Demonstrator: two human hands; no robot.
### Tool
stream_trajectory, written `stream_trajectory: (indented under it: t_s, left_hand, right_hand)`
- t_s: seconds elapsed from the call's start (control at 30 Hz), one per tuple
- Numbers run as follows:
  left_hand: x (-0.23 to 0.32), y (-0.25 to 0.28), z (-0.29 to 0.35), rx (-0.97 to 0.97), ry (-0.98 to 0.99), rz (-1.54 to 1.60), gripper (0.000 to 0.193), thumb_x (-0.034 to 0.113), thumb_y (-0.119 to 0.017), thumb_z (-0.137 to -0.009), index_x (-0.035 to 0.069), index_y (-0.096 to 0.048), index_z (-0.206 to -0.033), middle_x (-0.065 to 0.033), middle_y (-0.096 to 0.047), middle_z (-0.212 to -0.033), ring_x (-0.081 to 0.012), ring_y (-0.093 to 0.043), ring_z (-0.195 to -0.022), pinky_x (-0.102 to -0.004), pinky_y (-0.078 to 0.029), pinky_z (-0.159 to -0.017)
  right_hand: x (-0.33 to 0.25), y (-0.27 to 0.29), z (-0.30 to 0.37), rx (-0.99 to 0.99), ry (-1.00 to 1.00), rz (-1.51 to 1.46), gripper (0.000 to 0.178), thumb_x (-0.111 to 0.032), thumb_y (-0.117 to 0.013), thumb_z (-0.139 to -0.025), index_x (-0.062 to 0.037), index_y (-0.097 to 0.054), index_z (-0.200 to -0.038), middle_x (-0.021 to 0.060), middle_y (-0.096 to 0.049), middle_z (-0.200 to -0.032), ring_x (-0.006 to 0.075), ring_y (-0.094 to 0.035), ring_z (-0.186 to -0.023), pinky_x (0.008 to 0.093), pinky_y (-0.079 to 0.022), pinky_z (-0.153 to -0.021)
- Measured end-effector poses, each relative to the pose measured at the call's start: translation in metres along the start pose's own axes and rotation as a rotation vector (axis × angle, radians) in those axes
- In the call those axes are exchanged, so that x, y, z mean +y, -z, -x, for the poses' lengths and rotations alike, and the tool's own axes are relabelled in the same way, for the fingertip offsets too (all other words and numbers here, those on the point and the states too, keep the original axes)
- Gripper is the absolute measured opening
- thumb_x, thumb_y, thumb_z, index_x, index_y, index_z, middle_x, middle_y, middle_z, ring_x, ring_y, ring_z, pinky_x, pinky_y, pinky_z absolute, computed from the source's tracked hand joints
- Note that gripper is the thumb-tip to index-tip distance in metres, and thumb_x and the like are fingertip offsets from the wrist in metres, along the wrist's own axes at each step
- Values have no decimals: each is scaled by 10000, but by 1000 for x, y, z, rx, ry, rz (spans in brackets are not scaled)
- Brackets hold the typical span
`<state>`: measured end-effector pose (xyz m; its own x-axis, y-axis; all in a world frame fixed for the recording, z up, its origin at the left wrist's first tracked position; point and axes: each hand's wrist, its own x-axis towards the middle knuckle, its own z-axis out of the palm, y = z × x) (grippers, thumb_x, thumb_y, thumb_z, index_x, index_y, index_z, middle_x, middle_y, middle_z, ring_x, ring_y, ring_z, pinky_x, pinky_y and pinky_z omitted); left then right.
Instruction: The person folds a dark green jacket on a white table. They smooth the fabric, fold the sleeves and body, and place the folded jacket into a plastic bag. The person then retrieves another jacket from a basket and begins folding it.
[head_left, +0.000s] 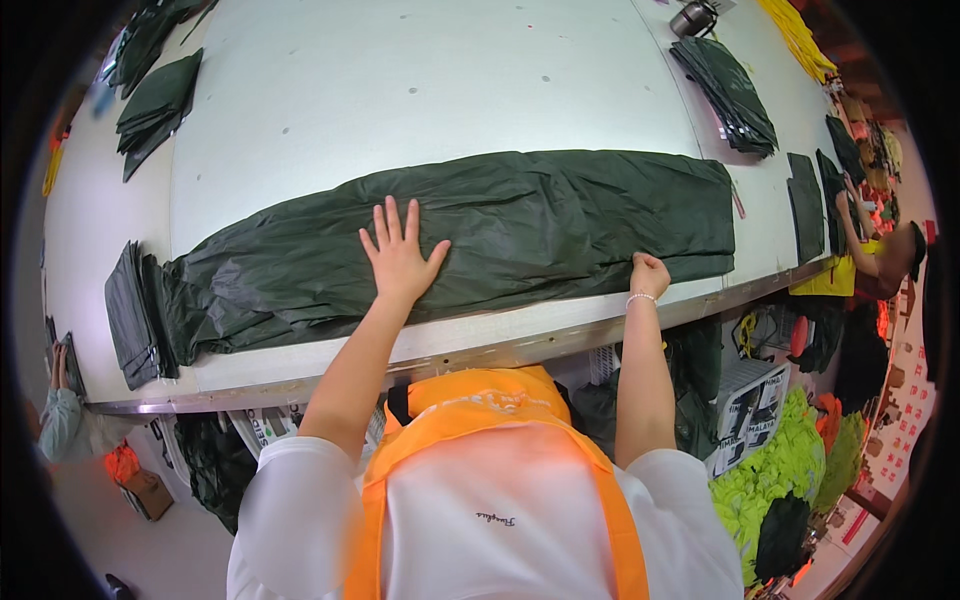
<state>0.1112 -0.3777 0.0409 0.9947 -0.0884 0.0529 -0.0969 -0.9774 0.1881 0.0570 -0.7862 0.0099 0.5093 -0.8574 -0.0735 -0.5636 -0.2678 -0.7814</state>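
Note:
A long dark green garment (540, 220) of thin, slightly shiny cloth lies stretched across the white table (480, 110) in front of me. It is creased, bunched at its left end and straight-edged at its right end. My left hand (400, 262) rests on its middle, palm down and fingers spread. Farther right, my right hand (648, 277) pinches the garment's near edge, with the fingers curled together. Against the bunched left end lies a folded dark green stack (135, 315).
More folded dark green stacks lie at the far left (160, 105) and far right (725, 95), near a metal jug (693, 18). A co-worker in yellow (868, 265) handles dark cloth at right; another person's sleeve (62, 425) shows at left. Bright green cloth (770, 480) is heaped below the table.

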Motion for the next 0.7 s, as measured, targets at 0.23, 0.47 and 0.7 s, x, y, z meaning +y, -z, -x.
stream_trajectory:
  t_s: [0.23,0.47,0.7]
  left_hand:
    - [6,-7,-3,28,11,-52,795,585,-532,-834,203,-258,-1475,-126,-157,-1546,-331,-129,-1423,-602,-117,-1089]
    - [6,-12,-1,70,-25,-55,803,596,-541,-817,188,-289,-1460,-134,-165,-1541,-331,-148,-1417,-602,-129,-1086]
    - [2,-8,6,46,-51,-49,790,580,-558,-816,199,-298,-1458,-128,-171,-1541,-322,-147,-1418,-585,-130,-1090]
  right_hand:
    - [-44,25,2,-384,-400,-204,459,-423,-658,-852,35,-637,-851,99,-640,-634,120,-531,-418,235,-370,-361]
    - [-8,46,9,-402,-256,-79,324,-255,-626,-875,7,-601,-686,74,-610,-586,131,-539,-417,250,-432,-432]
    - [-27,79,19,-653,-176,534,687,-580,-583,-820,49,-593,-542,132,-561,-468,215,-568,-399,345,-462,-442]
